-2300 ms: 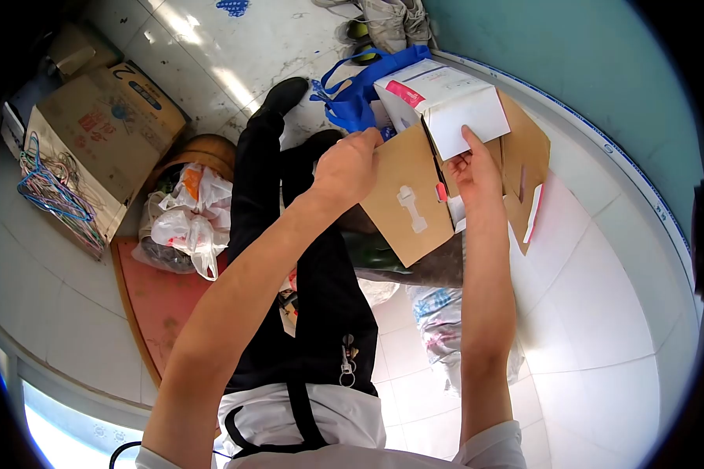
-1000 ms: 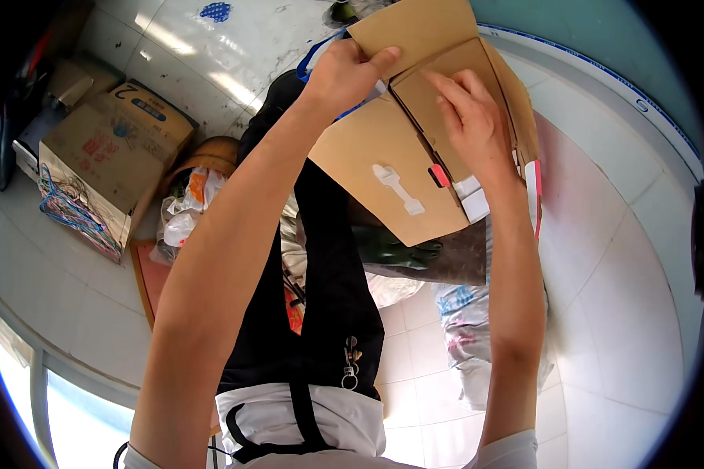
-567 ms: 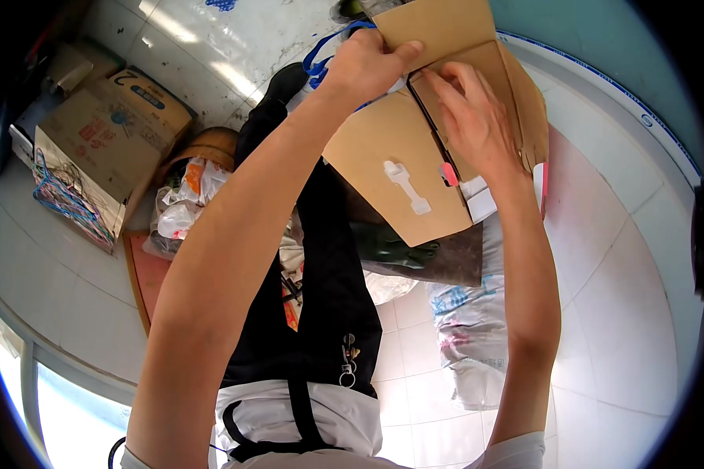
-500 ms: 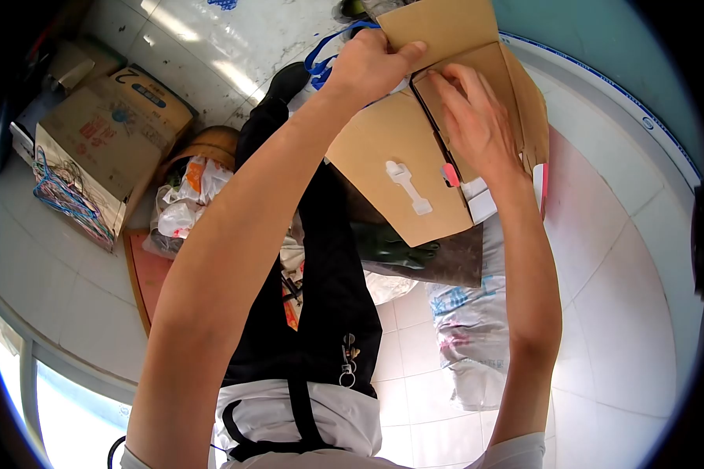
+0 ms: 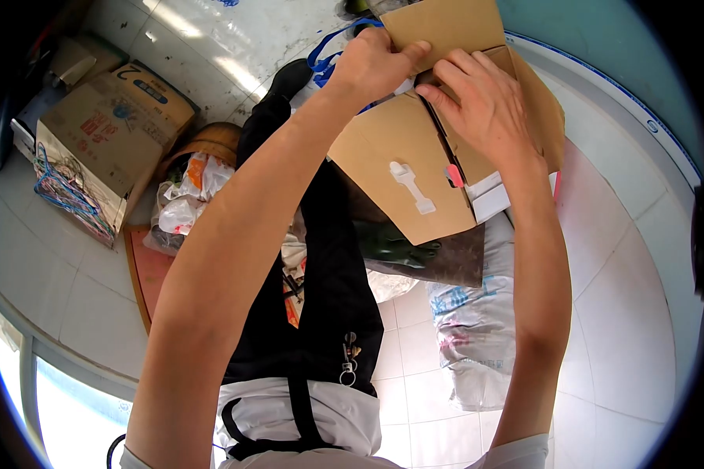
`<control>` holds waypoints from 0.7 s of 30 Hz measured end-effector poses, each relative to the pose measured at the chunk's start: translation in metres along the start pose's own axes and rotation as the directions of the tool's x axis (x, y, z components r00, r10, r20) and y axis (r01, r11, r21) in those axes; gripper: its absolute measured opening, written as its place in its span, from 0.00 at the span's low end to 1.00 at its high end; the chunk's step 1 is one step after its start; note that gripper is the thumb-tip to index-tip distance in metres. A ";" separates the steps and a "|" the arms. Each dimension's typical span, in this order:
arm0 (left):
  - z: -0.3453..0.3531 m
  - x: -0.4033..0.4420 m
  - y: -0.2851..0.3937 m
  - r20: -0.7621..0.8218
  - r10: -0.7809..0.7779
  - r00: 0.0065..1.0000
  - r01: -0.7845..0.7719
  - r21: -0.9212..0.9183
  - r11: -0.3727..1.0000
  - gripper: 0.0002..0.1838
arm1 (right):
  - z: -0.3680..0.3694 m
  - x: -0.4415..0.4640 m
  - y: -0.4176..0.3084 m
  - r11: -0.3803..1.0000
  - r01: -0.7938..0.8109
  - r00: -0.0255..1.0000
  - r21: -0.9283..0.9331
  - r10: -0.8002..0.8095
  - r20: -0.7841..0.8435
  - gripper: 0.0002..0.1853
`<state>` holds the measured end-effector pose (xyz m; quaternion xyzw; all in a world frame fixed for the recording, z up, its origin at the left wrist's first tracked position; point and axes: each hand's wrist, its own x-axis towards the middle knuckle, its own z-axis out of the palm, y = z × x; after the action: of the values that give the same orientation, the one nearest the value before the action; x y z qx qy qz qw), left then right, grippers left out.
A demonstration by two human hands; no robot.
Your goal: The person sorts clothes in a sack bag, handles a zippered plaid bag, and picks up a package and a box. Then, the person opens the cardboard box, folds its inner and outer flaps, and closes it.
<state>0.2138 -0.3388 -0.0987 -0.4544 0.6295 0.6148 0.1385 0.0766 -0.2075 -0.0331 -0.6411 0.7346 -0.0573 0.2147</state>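
Note:
A brown cardboard box [image 5: 391, 172] lies tilted with its flaps spread, a white plastic hang tab [image 5: 411, 187] stuck on the near flap. My left hand [image 5: 375, 66] pinches the upper flap [image 5: 446, 31] at its left corner, thumb on top. At the box's opening, my right hand [image 5: 485, 105] lies over the inner cardboard, fingers bent at the top edge and thumb stretched towards the dark gap. The hand itself partly hides what its fingertips press on. White inner flaps [image 5: 493, 195] and a small pink patch [image 5: 454, 176] show below my right wrist.
Blue straps [image 5: 321, 62] hang beside my left hand. Under the box are a dark plastic bag [image 5: 461, 262] and a printed white sack [image 5: 473, 344]. A carton [image 5: 117, 125] with tangled wires [image 5: 70, 199] and a bin of plastic bags [image 5: 199, 180] stand left.
My right hand has shifted up and right, its fingers moving from inside the opening to the top edge. The right side of the box spreads wider. My left hand keeps its hold.

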 end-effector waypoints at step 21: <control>0.006 -0.006 0.004 0.021 0.049 0.999 -0.049 -0.038 0.998 0.31 | -0.005 -0.014 0.000 0.960 -0.115 0.993 0.257 0.107 0.045 0.14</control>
<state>0.2117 -0.3322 -0.0932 -0.4347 0.6274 0.6345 0.1218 0.0759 -0.1945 -0.0246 -0.5660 0.7522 -0.1307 0.3109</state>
